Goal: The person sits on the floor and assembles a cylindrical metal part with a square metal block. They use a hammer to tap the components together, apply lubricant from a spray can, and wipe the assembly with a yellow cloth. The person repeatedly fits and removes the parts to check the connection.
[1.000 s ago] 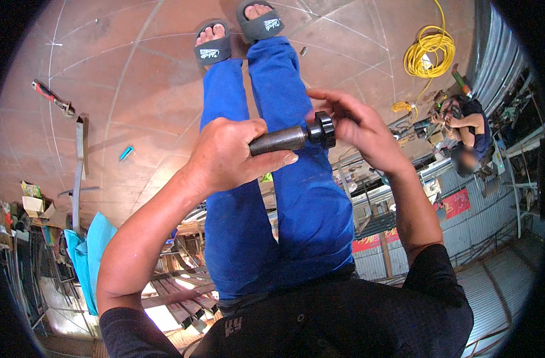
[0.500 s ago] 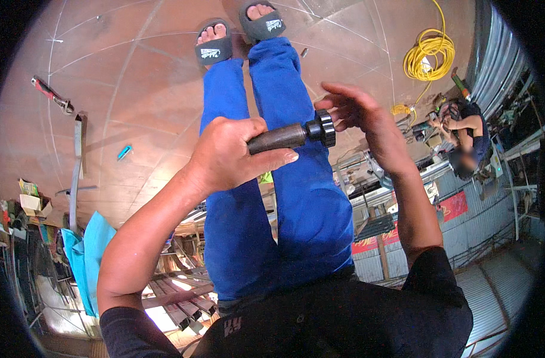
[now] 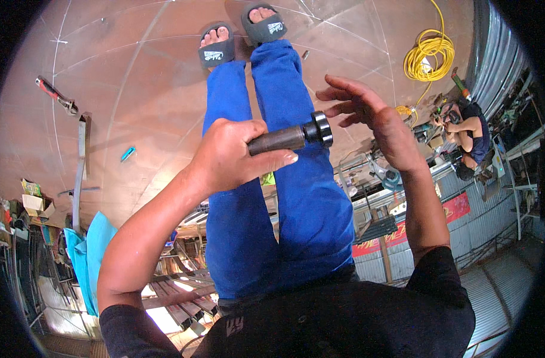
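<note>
A short, dark metal tube point(image 3: 278, 139) lies across my left hand point(image 3: 224, 155), whose fingers and thumb are wrapped round it. From the tube's right end juts a black threaded-looking neck with a ridged round knob point(image 3: 321, 129). My right hand point(image 3: 377, 122) hovers just to the right of the knob, fingers stretched and apart, with nothing in them. The tube's left end is hidden inside my left palm. Both hands are above my blue trouser legs point(image 3: 311, 203).
Red-handled pliers point(image 3: 56, 95) lie on the brown floor at the left, by a long metal bar point(image 3: 81, 155). A small teal object point(image 3: 128, 154) is nearer. At the right are a coiled yellow cord point(image 3: 430, 56) and a co-worker point(image 3: 472, 131) bent over tools.
My right hand has drawn slightly away from the knob, its fingers straightening. My left hand still grips the tube in nearly the same place. The co-worker's head has shifted a little.
</note>
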`<state>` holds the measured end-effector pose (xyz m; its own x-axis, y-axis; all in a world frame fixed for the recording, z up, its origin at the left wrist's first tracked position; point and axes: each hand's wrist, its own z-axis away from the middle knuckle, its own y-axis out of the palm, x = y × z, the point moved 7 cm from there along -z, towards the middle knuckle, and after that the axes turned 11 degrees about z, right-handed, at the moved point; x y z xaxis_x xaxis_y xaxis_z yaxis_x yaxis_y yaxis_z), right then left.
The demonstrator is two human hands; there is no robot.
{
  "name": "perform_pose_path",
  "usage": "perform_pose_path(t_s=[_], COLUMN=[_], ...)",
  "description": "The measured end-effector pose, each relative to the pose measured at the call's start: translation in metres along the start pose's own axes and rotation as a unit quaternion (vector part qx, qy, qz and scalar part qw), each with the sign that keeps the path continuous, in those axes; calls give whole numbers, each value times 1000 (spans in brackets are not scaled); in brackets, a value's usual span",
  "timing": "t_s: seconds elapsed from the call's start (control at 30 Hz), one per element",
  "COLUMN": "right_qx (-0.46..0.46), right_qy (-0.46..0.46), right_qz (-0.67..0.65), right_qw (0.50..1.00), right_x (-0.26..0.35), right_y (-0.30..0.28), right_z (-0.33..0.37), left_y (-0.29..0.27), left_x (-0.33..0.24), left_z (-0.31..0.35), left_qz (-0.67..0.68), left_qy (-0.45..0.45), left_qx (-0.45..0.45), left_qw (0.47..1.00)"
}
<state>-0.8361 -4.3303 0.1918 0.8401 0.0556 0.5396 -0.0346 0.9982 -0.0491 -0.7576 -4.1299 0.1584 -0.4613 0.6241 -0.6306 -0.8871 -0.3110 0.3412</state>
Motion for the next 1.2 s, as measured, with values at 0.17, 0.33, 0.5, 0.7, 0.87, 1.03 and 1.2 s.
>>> perform_pose_path(t_s=[0.17,0.33,0.5,0.7,0.87,1.03,1.2], right_qx=[226,186,71,41,117,-56,-235], right_qy=[174,143,13,51,219,7,-107], right_qz=[88,-74,-7,-34,-392,-157,82], right_qw=[954,969,997,997,886,986,963], right_x=[-33,-34,-6,-33,-103,-142,-194], right_y=[21,16,9,24,63,20,-43], right_z=[26,53,66,85,105,141,233], left_y=[3,10,17,41,80,143,277], left_x=[-12,-28,-42,-54,-45,-19,-14], left_z=[3,6,11,12,1,-38,-96], left_qz=[-63,-80,-77,-168,-256,-286,-320], left_qy=[46,40,14,78,76,31,153], left_qx=[21,32,40,68,99,156,219], left_qw=[997,995,996,980,958,945,909])
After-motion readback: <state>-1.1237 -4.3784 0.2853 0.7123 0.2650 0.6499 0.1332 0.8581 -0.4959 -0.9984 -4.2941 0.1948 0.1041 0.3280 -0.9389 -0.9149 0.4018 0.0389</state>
